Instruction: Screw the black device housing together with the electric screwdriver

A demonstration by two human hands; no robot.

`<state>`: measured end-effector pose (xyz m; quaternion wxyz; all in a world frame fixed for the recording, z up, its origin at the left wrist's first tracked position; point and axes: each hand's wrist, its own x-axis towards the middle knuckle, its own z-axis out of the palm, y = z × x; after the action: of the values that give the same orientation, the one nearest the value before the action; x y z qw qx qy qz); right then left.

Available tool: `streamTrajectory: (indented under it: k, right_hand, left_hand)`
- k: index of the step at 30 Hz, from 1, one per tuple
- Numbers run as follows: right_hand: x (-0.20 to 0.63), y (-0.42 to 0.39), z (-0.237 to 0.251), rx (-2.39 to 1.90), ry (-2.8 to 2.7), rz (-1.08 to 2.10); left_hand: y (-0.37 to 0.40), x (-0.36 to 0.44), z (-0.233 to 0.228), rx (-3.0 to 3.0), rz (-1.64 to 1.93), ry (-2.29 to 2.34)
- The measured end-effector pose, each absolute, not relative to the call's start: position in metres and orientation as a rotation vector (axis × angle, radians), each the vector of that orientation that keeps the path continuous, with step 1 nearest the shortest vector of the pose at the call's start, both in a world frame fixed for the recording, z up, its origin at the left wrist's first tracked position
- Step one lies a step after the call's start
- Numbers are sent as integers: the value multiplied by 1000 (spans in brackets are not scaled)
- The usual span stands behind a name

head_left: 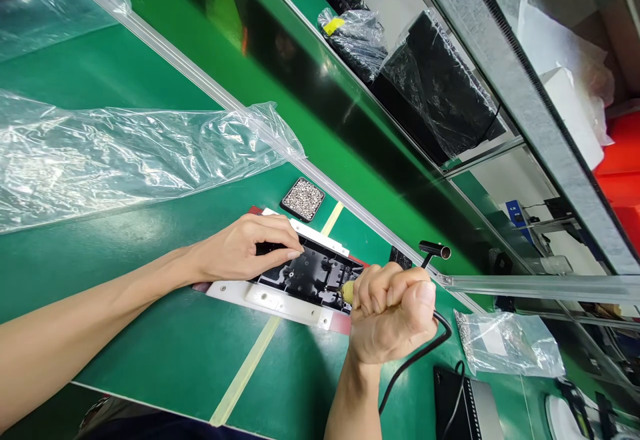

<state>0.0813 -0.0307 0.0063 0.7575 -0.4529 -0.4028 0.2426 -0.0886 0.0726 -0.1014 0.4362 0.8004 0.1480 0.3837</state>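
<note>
My right hand (393, 303) is wrapped round the handle of a soldering iron with a yellow collar (347, 292) and a black cord (417, 355). Its thin metal tip points left and reaches down to a black plastic housing (313, 270), near the right end. That housing lies in a white fixture (280, 303) with a reddish base. Over the left part of the housing rests my left hand (257, 247), thumb and fingertips drawn together; whatever they pinch, if anything, is too small to make out. Just behind the fixture stands a small black tray (303, 199) of tiny metal pieces.
A clear plastic bag (125, 153) stretches across the left of the green bench. Behind the fixture runs a metal rail (200, 80). A dark tube holder (434, 249) stands beyond my right hand. Farther right lie a bag of small parts (510, 343) and a black box (465, 400).
</note>
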Motion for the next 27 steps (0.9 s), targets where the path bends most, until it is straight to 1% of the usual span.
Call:
streamTrajectory:
  k: [16,27]
  right_hand:
    - [88,-37,6,-999,-895,548]
    - [96,-39,11,-991,-968,631]
  left_hand:
    - [74,-89,-103,1997,960,355]
    - [74,-89,-103,1988,960,387]
